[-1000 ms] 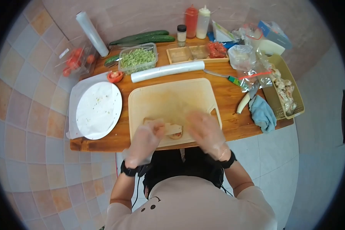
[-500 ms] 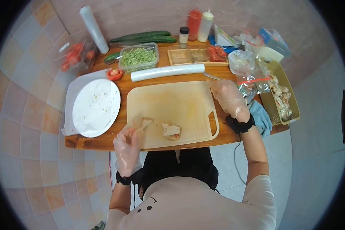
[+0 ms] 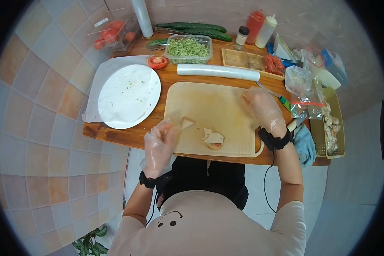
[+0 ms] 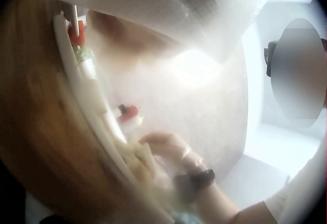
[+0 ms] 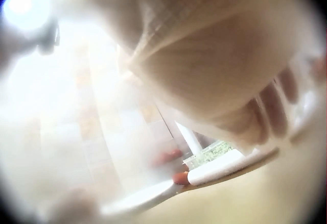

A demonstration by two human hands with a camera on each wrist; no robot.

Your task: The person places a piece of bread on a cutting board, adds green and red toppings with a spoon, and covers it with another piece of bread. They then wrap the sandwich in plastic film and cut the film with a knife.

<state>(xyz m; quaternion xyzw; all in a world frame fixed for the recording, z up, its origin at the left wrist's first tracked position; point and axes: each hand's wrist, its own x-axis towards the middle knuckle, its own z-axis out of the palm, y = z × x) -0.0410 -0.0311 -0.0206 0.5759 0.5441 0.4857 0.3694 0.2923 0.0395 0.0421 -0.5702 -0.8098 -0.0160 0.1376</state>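
Observation:
Both hands wear clear plastic gloves. At the left edge of the cutting board (image 3: 200,96), my left hand (image 3: 160,145) has its fingers loosely bent, with nothing seen in them. A small triangular bread piece (image 3: 187,123) lies just right of it. Further right, near the board's front edge, a pale torn piece (image 3: 214,138) rests on a round piece with red bits (image 3: 215,146). My right hand (image 3: 266,109) is over the board's upper right side, fingers loosely bent, nothing seen in them. Both wrist views are blurred; the right wrist view shows several of that hand's fingers (image 5: 273,109).
A white plate (image 3: 130,96) with crumbs is at left. Behind the board lie a plastic roll (image 3: 217,72), a tub of chopped greens (image 3: 188,48) and a cut tomato (image 3: 158,62). At right are a green-handled knife (image 3: 287,104), a blue cloth (image 3: 304,145) and a basket (image 3: 339,128).
My hands have moved apart, away from the bread pieces near the board's front. The right hand has gone right and farther back. The head view has also shifted.

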